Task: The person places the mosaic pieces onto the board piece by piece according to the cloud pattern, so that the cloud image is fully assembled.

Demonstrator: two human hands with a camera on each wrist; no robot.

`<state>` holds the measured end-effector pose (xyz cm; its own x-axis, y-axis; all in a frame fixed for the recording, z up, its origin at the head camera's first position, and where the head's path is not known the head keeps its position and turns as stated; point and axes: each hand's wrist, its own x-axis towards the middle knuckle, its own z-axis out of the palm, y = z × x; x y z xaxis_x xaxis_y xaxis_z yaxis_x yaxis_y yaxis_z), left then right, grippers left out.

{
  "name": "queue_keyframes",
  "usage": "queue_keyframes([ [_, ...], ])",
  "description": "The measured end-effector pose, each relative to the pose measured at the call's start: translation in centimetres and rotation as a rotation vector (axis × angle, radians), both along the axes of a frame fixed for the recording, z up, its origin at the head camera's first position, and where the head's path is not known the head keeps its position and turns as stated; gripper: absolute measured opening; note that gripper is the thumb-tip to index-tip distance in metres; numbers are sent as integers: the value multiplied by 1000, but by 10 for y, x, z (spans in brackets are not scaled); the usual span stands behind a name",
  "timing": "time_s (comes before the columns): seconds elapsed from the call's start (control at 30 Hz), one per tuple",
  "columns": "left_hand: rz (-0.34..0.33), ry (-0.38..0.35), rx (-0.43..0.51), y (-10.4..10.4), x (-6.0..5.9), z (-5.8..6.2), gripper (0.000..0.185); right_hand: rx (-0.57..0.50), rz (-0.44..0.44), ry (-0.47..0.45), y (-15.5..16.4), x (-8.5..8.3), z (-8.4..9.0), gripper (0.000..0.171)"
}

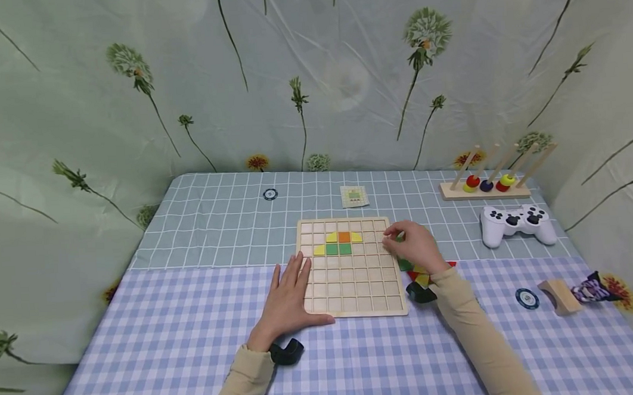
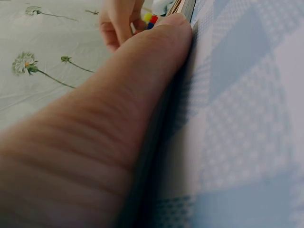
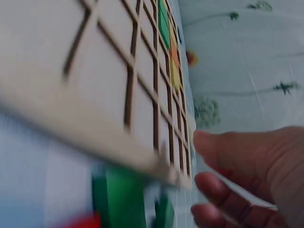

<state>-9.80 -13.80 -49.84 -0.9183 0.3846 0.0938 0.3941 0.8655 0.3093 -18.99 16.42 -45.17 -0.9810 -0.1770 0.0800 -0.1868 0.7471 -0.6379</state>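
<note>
A wooden grid board [image 1: 353,291] lies mid-table, with yellow, orange and green tiles [image 1: 340,244] set in its upper rows. My left hand [image 1: 289,297] rests flat on the cloth, fingers straight along the board's left edge; in the left wrist view its thumb [image 2: 118,118] lies against the board's rim. My right hand [image 1: 411,247] hovers at the board's right edge with curled fingers, and a small green piece [image 1: 399,238] peeks out between thumb and forefinger. Loose coloured pieces [image 1: 419,274] are piled under that wrist. In the blurred right wrist view the board [image 3: 109,85] and green pieces [image 3: 118,199] show beside my fingers [image 3: 247,161].
A white game controller [image 1: 518,223] and a peg rack with coloured rings [image 1: 485,184] stand at the far right. A pattern card [image 1: 354,196] lies behind the board. Blue chips [image 1: 270,194] [image 1: 527,298], a wooden block [image 1: 559,296] and a purple bundle [image 1: 592,287] lie around.
</note>
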Motion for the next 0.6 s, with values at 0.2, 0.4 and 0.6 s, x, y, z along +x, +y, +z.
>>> queue_keyframes([
  [0.2,1,-13,2,0,-1,-1,127,125,-69,-15,27,1,1,30],
  [0.4,10,-29,-6,-1,-1,-1,127,150,-62,-72,38,0,0,34],
  [0.6,1,-26,3,0,-1,-1,127,171,-71,-92,39,2,-1,30],
])
